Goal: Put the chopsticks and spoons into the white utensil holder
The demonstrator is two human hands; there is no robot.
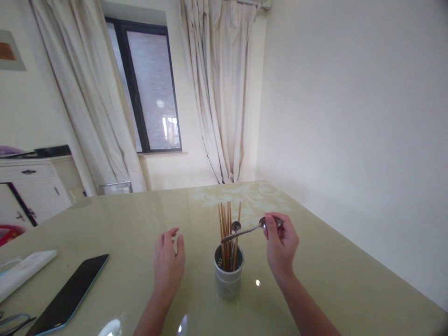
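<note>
My right hand (283, 242) pinches a metal spoon (245, 231) by its bowl end. The spoon's handle points left, across the front of the chopsticks and above the cup's mouth. Below it stands a grey-white utensil cup (228, 282), upright on the table. Several wooden chopsticks (224, 224) and another metal spoon (235, 227) stand in the cup, bowl up. To the left of the cup, my left hand (170, 259) hovers with fingers slightly curled and apart, holding nothing.
A glossy pale green table (133, 224) spreads under everything. On its left lie a black tablet-like device (72, 294), a white flat object (26, 270) and dark-framed glasses (16, 322). A wall (350, 116) runs along the right, and a white cabinet (38, 186) stands at the far left.
</note>
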